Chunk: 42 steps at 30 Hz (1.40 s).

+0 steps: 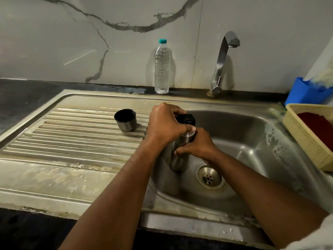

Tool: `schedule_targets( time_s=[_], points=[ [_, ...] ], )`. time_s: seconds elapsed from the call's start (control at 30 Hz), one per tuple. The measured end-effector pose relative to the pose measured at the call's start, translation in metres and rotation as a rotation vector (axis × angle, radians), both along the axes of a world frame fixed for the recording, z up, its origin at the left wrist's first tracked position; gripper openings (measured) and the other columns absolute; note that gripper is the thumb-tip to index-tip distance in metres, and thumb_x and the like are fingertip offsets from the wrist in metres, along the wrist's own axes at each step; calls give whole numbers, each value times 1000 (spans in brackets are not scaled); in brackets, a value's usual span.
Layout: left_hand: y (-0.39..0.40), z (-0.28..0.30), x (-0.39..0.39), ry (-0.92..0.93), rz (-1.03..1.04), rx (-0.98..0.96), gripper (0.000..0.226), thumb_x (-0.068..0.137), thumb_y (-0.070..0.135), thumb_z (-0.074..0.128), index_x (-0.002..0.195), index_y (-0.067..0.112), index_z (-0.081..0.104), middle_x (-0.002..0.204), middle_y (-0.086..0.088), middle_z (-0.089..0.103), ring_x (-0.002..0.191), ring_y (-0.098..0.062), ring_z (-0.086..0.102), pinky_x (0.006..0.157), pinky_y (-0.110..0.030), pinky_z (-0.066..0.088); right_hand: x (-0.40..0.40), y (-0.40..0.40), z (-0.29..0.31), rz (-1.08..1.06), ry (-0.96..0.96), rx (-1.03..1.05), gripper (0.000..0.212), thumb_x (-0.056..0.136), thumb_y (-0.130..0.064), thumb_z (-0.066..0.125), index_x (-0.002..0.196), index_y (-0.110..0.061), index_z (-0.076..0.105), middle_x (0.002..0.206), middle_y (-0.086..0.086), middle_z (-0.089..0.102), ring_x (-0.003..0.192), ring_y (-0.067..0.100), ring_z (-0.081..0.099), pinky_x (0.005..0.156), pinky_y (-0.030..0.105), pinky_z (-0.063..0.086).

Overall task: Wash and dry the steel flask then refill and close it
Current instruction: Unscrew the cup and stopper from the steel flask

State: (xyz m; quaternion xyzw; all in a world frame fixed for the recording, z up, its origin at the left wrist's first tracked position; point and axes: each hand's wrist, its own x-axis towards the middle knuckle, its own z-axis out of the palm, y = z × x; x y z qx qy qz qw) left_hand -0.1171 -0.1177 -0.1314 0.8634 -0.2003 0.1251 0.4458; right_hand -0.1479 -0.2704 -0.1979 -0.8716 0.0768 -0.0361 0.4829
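Steel flask (pixel 179 156) stands upright in the sink (pixel 252 134) between your hands: your right hand (pixel 197 143) wraps its body, your left hand (pixel 164 123) grips the black stopper (pixel 187 119); its cup (pixel 125 120) sits just left of them.

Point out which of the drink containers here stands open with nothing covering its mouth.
The steel cup on the ribbed drainboard: its dark mouth is uncovered. The plastic bottle wears a teal cap, the flask a black stopper.
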Motion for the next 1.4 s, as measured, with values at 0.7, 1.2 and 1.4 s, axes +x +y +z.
schedule_targets(
  time_s=[0.7, 1.2, 1.4],
  points=[
    [-10, -11, -13, -50, 46, 55, 63, 73, 49, 92, 126, 20, 75, 116, 2, 78, 107, -10, 72, 98, -30, 60, -5, 17, 8, -140, 38, -109, 52, 49, -36, 99, 90, -29, 68, 83, -11, 70, 74, 5, 65, 54, 23, 50],
    [13, 7, 0, -69, -123, 47, 61, 62, 38, 100, 115, 17, 78, 105, 7, 77, 96, -2, 71, 86, -18, 59, -3, 5, 14, 5, 68, -147, 51, 46, -27, 100, 89, -28, 73, 85, -11, 73, 80, 5, 69, 67, 29, 60],
    [16, 8, 5, 19, -360, 118, 67, 79, 5, 85, 141, 19, 63, 140, 5, 64, 134, -7, 57, 111, -22, 47, 1, 3, 12, 1, 88, -158, 56, 41, -33, 100, 90, -25, 75, 86, -7, 75, 84, 11, 71, 74, 36, 63]
  ],
)
